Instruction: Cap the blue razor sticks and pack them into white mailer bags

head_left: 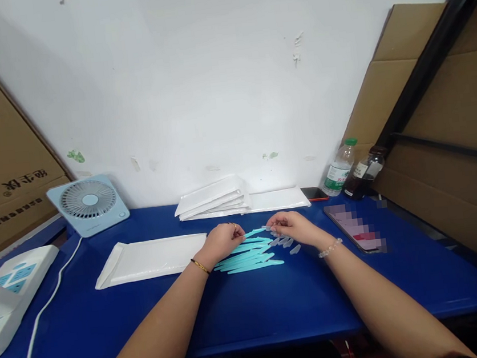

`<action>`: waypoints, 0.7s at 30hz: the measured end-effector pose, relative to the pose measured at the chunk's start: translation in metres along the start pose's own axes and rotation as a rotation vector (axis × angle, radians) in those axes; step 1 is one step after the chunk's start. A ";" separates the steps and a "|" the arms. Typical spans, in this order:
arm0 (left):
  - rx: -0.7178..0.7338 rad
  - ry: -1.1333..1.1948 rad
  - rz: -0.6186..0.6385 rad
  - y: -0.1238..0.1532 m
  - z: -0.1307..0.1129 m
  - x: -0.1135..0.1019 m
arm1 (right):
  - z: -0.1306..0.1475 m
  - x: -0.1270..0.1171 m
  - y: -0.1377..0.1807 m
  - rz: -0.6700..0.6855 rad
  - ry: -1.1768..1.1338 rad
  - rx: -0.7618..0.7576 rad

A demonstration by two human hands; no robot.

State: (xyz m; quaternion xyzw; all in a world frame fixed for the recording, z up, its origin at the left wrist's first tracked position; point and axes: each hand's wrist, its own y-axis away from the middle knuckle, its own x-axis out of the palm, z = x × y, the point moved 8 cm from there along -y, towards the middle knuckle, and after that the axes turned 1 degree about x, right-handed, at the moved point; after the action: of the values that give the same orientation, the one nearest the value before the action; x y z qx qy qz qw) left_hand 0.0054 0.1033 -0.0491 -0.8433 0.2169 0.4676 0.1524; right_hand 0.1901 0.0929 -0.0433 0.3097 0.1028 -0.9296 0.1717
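My left hand pinches one end of a slim turquoise stick, which looks like an eyebrow razor. At its other end, my right hand has its fingertips closed on a small clear plastic cap. Whether the cap sits fully on the stick is too small to tell. Below both hands lies a loose row of several similar turquoise sticks, roughly parallel on the blue table. Several loose clear caps are scattered under and beside my right hand.
A white padded envelope lies left of the sticks; more white envelopes are stacked against the wall. A blue fan and power strip stand left. A phone, water bottle and dark bottle are right.
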 end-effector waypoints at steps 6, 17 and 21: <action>0.062 -0.001 -0.008 0.001 -0.012 0.000 | 0.013 0.006 0.000 0.038 0.003 -0.061; 0.014 -0.150 -0.197 0.000 -0.003 -0.018 | -0.044 -0.046 0.002 -0.193 0.393 0.200; 0.072 -0.175 -0.048 0.001 -0.013 -0.004 | -0.047 -0.032 0.000 -0.113 0.400 0.213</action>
State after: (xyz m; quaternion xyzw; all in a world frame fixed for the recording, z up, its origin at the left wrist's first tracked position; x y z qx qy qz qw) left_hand 0.0121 0.0973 -0.0392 -0.7981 0.1989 0.5277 0.2122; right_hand 0.2388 0.1150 -0.0606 0.4979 0.0533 -0.8634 0.0620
